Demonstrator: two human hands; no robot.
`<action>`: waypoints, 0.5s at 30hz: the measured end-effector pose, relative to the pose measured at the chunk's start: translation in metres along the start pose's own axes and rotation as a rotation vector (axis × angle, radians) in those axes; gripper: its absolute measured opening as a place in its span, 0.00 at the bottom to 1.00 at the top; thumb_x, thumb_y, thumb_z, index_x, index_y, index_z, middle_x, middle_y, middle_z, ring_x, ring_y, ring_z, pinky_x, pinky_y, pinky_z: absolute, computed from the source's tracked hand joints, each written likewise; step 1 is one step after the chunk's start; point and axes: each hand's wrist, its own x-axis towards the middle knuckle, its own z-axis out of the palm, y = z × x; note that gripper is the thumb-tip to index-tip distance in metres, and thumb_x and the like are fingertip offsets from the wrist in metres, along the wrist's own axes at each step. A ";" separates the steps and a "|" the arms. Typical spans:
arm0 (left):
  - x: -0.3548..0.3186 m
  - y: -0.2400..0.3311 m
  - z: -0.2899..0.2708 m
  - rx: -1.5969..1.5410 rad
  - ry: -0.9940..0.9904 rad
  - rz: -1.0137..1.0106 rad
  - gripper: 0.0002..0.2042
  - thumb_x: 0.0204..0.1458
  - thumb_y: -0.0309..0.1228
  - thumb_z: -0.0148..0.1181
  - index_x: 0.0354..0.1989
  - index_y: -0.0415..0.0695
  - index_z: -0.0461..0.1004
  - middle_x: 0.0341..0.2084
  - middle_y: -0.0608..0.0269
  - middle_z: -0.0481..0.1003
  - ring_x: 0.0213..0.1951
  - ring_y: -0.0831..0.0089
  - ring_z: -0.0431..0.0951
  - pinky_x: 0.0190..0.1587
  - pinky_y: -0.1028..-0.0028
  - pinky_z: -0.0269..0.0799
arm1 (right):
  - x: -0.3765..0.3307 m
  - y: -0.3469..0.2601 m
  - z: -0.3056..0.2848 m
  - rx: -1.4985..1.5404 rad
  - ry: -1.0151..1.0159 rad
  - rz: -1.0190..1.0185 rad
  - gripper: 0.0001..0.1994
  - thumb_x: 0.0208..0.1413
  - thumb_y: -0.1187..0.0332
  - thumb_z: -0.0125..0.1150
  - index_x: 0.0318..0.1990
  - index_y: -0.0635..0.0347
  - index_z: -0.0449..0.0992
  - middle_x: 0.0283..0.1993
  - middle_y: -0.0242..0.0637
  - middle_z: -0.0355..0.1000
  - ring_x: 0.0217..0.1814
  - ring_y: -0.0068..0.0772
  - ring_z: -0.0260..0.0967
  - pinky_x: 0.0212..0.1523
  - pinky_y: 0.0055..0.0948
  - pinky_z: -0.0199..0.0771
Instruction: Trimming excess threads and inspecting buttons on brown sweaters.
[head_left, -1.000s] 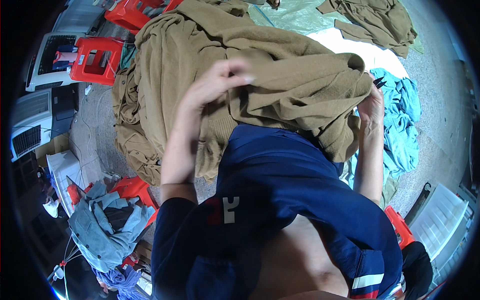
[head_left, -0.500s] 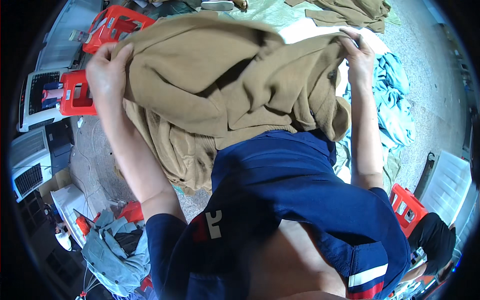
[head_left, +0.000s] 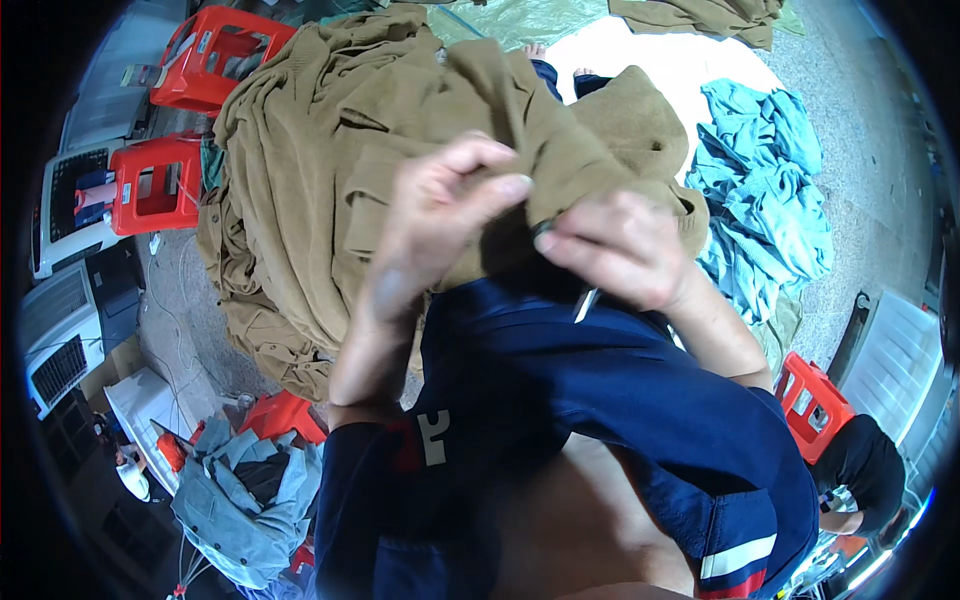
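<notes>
A brown knit garment [head_left: 590, 150] lies across my lap and legs, its folds heaped on a larger brown knitwear pile [head_left: 290, 170] at the left. My left hand [head_left: 432, 215] hovers over the cloth, thumb and forefinger apart, nothing seen between them. Close by on the right, my right hand [head_left: 625, 250] is closed, slightly blurred. From under it sticks the pale, shiny tip of a slim tool [head_left: 587, 304], with a dark bit at the thumb. It may be thread snips; most of it is hidden in the palm.
Light blue garments [head_left: 765, 190] lie heaped on the right, beside a white sheet [head_left: 640, 50]. More brown knitwear [head_left: 700, 18] is at the far edge. Red plastic stools [head_left: 160, 185] stand at the left and lower right [head_left: 812, 405]. Grey-blue clothing [head_left: 235, 510] hangs lower left. A person [head_left: 865, 480] sits lower right.
Both hands let go of the spread brown garment and came together over my lap. The garment dropped onto my legs and the pile. The tool's tip now shows at my right hand.
</notes>
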 end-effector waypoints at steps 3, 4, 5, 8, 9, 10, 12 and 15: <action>-0.006 -0.021 0.000 0.076 -0.086 0.111 0.07 0.53 0.24 0.60 0.37 0.34 0.72 0.31 0.70 0.70 0.36 0.84 0.68 0.40 0.82 0.65 | -0.001 -0.003 0.023 0.056 0.022 0.069 0.11 0.39 0.74 0.64 0.34 0.63 0.78 0.34 0.37 0.71 0.29 0.29 0.71 0.27 0.24 0.73; -0.010 -0.023 -0.001 0.105 -0.063 0.054 0.07 0.54 0.24 0.59 0.38 0.34 0.72 0.31 0.69 0.70 0.36 0.84 0.68 0.40 0.81 0.65 | -0.005 -0.002 0.028 0.054 0.033 0.081 0.10 0.40 0.75 0.65 0.34 0.65 0.78 0.34 0.37 0.71 0.28 0.30 0.71 0.26 0.25 0.73; -0.013 -0.024 -0.003 0.133 -0.040 -0.004 0.07 0.54 0.24 0.59 0.38 0.33 0.72 0.31 0.68 0.70 0.36 0.83 0.68 0.40 0.81 0.65 | -0.008 -0.002 0.031 0.059 0.032 0.081 0.10 0.40 0.75 0.65 0.34 0.65 0.78 0.34 0.37 0.71 0.28 0.30 0.71 0.26 0.25 0.73; -0.024 -0.023 -0.006 0.270 0.003 0.034 0.07 0.53 0.24 0.59 0.37 0.33 0.71 0.31 0.64 0.70 0.35 0.78 0.70 0.40 0.79 0.67 | -0.011 -0.005 0.039 0.097 0.030 0.129 0.09 0.42 0.75 0.64 0.33 0.65 0.77 0.33 0.38 0.71 0.28 0.31 0.71 0.25 0.26 0.73; -0.027 -0.023 -0.009 0.366 0.018 0.068 0.08 0.52 0.24 0.60 0.37 0.33 0.71 0.31 0.61 0.70 0.35 0.76 0.71 0.40 0.78 0.67 | -0.011 -0.004 0.041 0.103 0.037 0.149 0.09 0.42 0.76 0.64 0.34 0.65 0.77 0.33 0.38 0.70 0.28 0.31 0.71 0.24 0.27 0.72; -0.028 -0.024 -0.010 0.366 0.025 0.064 0.08 0.52 0.24 0.60 0.37 0.33 0.71 0.31 0.61 0.70 0.35 0.76 0.71 0.40 0.78 0.67 | -0.011 -0.003 0.043 0.108 0.045 0.170 0.09 0.42 0.76 0.63 0.34 0.65 0.76 0.32 0.38 0.70 0.28 0.31 0.71 0.24 0.27 0.72; -0.026 -0.027 -0.013 0.420 0.018 0.199 0.11 0.50 0.26 0.62 0.38 0.33 0.71 0.32 0.58 0.70 0.35 0.70 0.73 0.40 0.76 0.69 | -0.011 0.000 0.047 0.114 0.032 0.180 0.11 0.38 0.78 0.63 0.34 0.65 0.76 0.33 0.39 0.69 0.29 0.32 0.71 0.25 0.28 0.72; -0.022 -0.019 -0.018 0.578 -0.078 0.249 0.15 0.47 0.29 0.65 0.39 0.34 0.71 0.32 0.57 0.71 0.36 0.67 0.73 0.40 0.73 0.70 | -0.007 0.004 0.048 0.201 -0.026 0.245 0.11 0.39 0.79 0.64 0.34 0.65 0.75 0.35 0.39 0.68 0.32 0.34 0.71 0.27 0.29 0.72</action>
